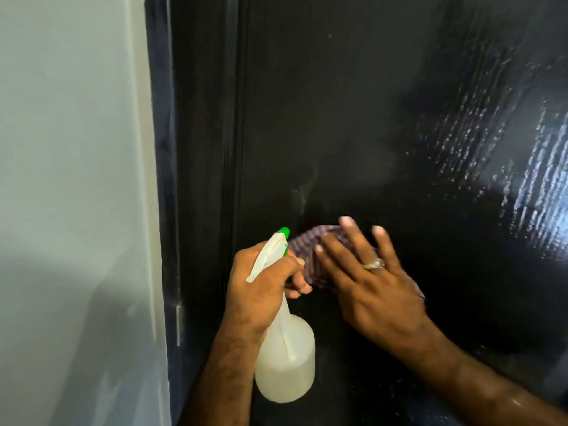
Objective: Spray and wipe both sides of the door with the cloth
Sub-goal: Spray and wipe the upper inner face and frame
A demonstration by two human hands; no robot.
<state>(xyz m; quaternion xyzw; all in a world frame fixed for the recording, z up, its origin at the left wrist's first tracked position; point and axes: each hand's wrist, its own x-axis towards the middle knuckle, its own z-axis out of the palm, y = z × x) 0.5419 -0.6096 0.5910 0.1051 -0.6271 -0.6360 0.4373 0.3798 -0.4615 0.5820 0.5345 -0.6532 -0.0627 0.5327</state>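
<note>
- Low in the middle of the frame: right hand [365, 272] lies flat on a purple patterned woven cloth [307, 250], fingers [382, 241] straight and spread, pressing the cloth against the glossy black door panel [338, 103].
- Left hand [261, 281] grips the neck of a translucent white plastic spray bottle with a green nozzle tip [285, 358]; fingers curled round the trigger head, nozzle aimed at the door just left of the cloth.
- Door surface: wet streaks and droplets shine at the right of the frame; the centre looks dull, with a faint pale smear above the cloth.
- Pale grey wall [70, 179] fills the left of the frame; dark door frame [199, 149] stands between it and the panel.
- Judgement: step in hand is wiping this face; other side not seen.
- To do it well: keep the palm flat so the whole cloth bears on the panel; work in overlapping passes toward the wet patch at right.
- Spray lightly ahead of the cloth, not onto the hand.
- Risk: streaks if the droplets dry unwiped.
</note>
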